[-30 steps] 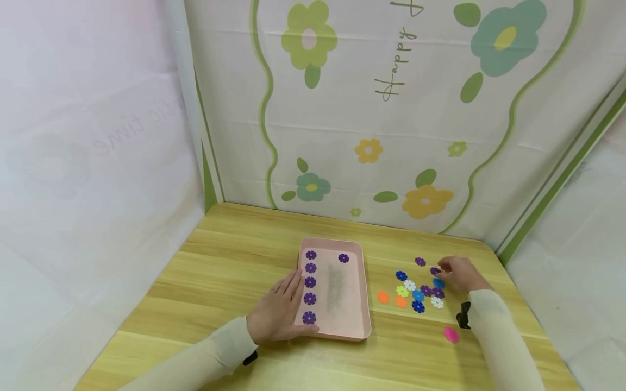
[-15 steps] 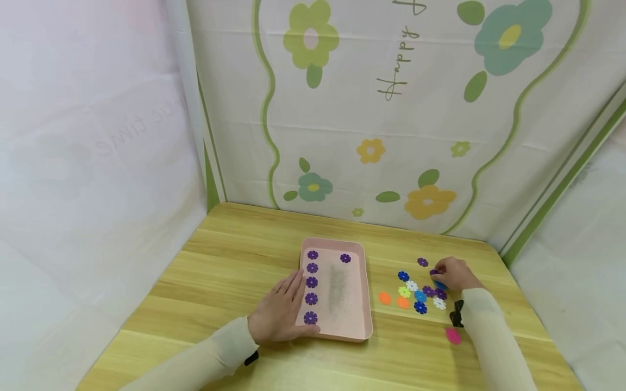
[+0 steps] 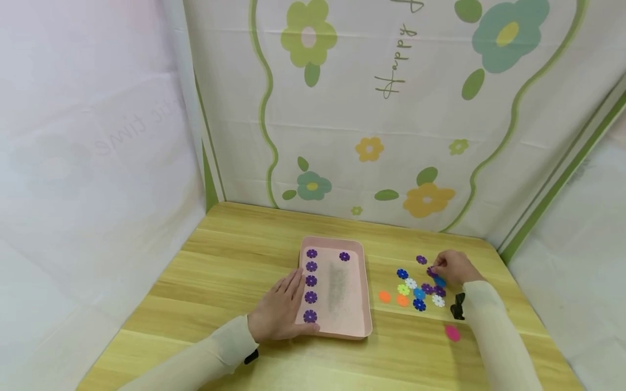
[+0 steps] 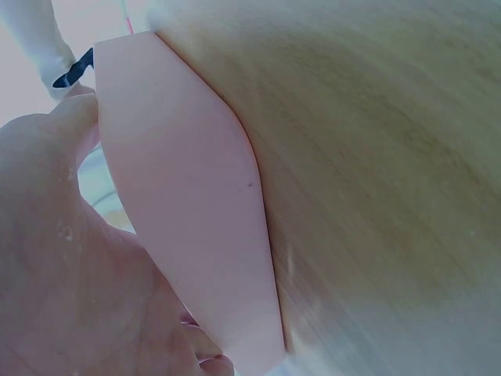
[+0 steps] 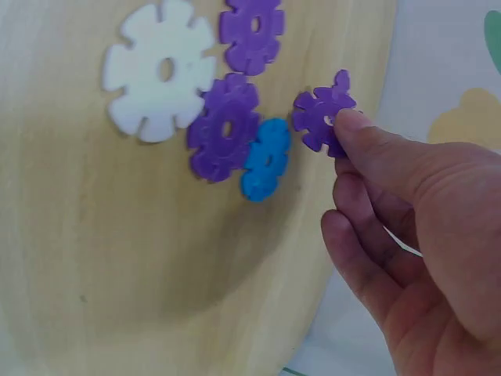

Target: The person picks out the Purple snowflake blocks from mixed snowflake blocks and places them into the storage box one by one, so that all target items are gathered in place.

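While left hand (image 3: 277,315) rests on tray (image 3: 351,312) — purple disc (image 5: 315,117) between right fingers (image 5: 362,205).

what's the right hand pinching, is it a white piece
No: in the right wrist view, the right hand pinches a purple flower-shaped piece, while a white piece lies on the wooden table.
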Demonstrator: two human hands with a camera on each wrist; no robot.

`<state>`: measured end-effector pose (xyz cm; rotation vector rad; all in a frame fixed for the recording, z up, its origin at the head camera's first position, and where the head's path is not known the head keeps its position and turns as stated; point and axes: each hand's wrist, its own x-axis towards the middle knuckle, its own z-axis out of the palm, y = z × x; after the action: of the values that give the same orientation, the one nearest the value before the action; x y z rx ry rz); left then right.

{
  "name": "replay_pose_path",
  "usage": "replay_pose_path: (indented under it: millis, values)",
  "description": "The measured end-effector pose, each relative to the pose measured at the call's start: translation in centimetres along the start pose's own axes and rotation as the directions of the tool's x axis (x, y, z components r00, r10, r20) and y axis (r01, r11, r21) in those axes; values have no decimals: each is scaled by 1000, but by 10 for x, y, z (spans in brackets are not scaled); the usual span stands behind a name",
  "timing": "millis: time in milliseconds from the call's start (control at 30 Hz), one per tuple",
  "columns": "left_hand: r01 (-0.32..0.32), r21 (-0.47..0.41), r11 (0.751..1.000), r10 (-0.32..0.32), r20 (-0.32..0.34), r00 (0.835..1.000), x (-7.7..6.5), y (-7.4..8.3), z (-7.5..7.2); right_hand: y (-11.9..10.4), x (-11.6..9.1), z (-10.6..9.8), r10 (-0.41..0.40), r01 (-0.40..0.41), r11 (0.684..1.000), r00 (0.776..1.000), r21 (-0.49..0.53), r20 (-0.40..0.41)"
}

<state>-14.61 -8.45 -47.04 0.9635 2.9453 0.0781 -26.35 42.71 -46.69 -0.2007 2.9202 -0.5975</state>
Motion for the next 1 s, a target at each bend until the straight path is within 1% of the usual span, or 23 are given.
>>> replay_pose_path:
  millis: [133, 400, 633, 833, 1000]
  values:
    - [3, 10, 1000, -3, -7, 1000, 1, -1, 0, -12, 3, -9, -70, 70, 997, 997, -34, 15]
    - [-4, 34, 999, 4, -1, 1000, 1, 0, -1, -35, 16, -8, -133, 136, 990, 989, -46, 58]
    - [-4, 24, 1000, 4, -2, 1000, 0, 0, -1, -78, 22, -8, -205, 208, 977, 976, -45, 69]
    - [-2, 33, 999, 2, -4, 1000, 1, -1, 0, -116, 39, -4, -240, 244, 969, 965, -28, 108]
    - [-5, 22, 1000, 5, 1, 1000, 1, -1, 0, -148, 51, 3, -292, 300, 953, 947, -48, 132]
